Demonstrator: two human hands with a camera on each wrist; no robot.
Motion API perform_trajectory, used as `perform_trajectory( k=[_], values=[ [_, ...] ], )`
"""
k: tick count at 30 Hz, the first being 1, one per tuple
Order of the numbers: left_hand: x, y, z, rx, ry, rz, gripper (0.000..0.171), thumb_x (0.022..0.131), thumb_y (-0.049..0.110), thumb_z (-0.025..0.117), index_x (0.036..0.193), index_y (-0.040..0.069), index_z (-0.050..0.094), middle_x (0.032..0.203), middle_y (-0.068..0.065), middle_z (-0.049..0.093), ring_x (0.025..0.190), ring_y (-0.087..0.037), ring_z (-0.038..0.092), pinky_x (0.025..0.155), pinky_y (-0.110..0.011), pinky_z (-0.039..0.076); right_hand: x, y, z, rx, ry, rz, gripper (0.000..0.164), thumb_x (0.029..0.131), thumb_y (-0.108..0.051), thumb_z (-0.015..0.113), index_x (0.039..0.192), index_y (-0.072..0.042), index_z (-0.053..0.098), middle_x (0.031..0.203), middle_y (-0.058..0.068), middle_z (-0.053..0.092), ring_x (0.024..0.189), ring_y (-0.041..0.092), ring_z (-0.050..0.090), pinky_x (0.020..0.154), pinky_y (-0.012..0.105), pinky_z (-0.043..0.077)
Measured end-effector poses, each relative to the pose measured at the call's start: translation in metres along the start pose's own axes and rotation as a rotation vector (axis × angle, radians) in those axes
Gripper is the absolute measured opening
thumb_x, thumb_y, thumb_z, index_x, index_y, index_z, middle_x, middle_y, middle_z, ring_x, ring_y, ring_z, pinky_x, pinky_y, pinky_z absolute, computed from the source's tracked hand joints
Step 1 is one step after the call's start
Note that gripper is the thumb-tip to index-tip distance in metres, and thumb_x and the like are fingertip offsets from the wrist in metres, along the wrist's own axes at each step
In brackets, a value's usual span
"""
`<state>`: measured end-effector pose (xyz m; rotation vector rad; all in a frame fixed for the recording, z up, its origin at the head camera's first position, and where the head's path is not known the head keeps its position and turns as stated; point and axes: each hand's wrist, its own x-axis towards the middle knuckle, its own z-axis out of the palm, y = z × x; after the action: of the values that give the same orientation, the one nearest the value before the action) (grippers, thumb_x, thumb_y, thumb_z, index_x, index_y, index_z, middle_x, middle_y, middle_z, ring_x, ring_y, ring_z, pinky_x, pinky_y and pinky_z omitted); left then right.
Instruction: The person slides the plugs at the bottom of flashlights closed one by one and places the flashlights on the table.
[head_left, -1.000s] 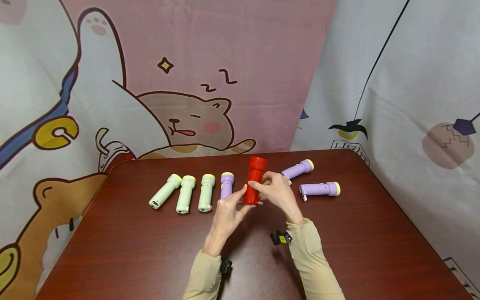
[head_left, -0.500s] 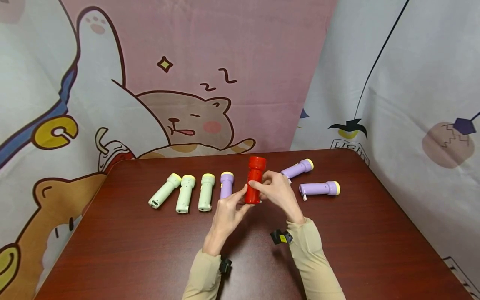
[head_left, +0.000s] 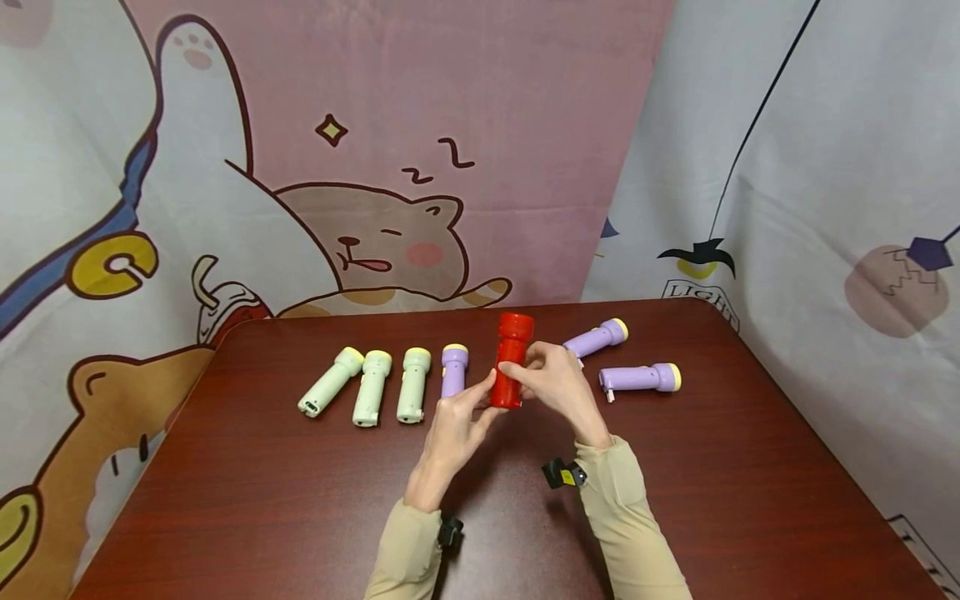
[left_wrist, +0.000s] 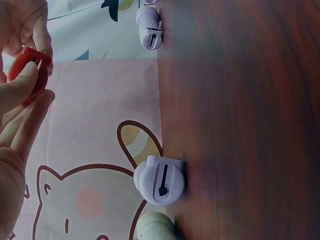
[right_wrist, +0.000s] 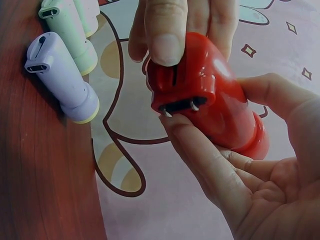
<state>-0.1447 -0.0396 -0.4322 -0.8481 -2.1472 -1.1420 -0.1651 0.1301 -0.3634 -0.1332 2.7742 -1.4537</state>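
A red flashlight point(head_left: 513, 340) is held up over the table, its head pointing away from me. My left hand point(head_left: 450, 429) grips its tail end, the thumb point(right_wrist: 167, 42) pressed on the end face beside a dark slot. My right hand point(head_left: 558, 387) holds the body from the other side, thumb on top. One right finger point(right_wrist: 187, 145) lies at the tail, by two metal prongs point(right_wrist: 194, 105) in a dark recess. In the left wrist view the red flashlight point(left_wrist: 30, 70) shows only its end, between both hands.
Several pale green flashlights point(head_left: 371, 390) lie at the left of the brown table point(head_left: 300, 500). One purple flashlight point(head_left: 453, 367) is partly behind the left hand. Two more purple flashlights lie at the right, the nearer purple flashlight point(head_left: 637, 377) with its plug out. A printed cloth point(head_left: 525, 167) hangs behind.
The small metal plug at the red flashlight's tail stuck out to the right earlier; now barely any of it shows. Both hands keep nearly the same place and grip.
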Motion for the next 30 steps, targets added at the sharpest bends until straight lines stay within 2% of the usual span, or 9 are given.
perform_trajectory(
  k=[7,13,22,27,30],
  values=[
    [-0.0002,0.0004,0.0002,-0.009,-0.003,0.002,0.052,0.071,-0.005,0.077,0.121,-0.009,0.06,0.105,-0.022,0.07,0.078,-0.022,0.073,0.069,-0.025,0.058,-0.0005,0.0006,-0.0006,-0.011,0.003,-0.007,0.034,0.083,-0.033,0.071,0.093,-0.001,0.064,0.077,0.013,0.072,0.057,0.018,0.069,0.058,0.026,0.051],
    [-0.0002,0.0004,0.0006,0.007,-0.01,0.0,0.053,0.071,-0.006,0.077,0.121,-0.01,0.06,0.107,-0.022,0.07,0.08,-0.022,0.073,0.07,-0.025,0.057,-0.0005,0.0,-0.0008,-0.043,0.015,-0.018,0.035,0.083,-0.035,0.071,0.092,-0.002,0.064,0.076,0.012,0.072,0.054,0.013,0.067,0.058,0.026,0.048],
    [0.0002,0.0006,0.0004,0.057,-0.01,0.001,0.049,0.074,-0.003,0.076,0.12,-0.008,0.061,0.107,-0.02,0.07,0.082,-0.021,0.073,0.072,-0.026,0.057,0.0001,0.0004,-0.0007,-0.021,0.012,-0.017,0.034,0.082,-0.034,0.071,0.092,-0.002,0.064,0.074,0.011,0.072,0.058,0.021,0.07,0.057,0.026,0.049],
    [0.0003,0.0002,0.0004,0.067,-0.002,0.013,0.048,0.074,-0.004,0.076,0.119,-0.008,0.061,0.106,-0.02,0.071,0.081,-0.021,0.073,0.071,-0.026,0.057,-0.0002,0.0004,-0.0007,-0.021,0.012,-0.021,0.034,0.083,-0.034,0.071,0.092,-0.002,0.064,0.074,0.01,0.072,0.055,0.017,0.068,0.058,0.026,0.048],
    [0.0008,0.0,0.0004,0.08,0.002,0.025,0.048,0.074,-0.004,0.076,0.119,-0.009,0.062,0.106,-0.02,0.071,0.081,-0.021,0.073,0.071,-0.026,0.057,-0.0002,0.0006,-0.0007,-0.007,0.007,-0.02,0.034,0.083,-0.034,0.071,0.093,-0.002,0.064,0.074,0.011,0.072,0.056,0.018,0.069,0.058,0.026,0.049]
  ],
)
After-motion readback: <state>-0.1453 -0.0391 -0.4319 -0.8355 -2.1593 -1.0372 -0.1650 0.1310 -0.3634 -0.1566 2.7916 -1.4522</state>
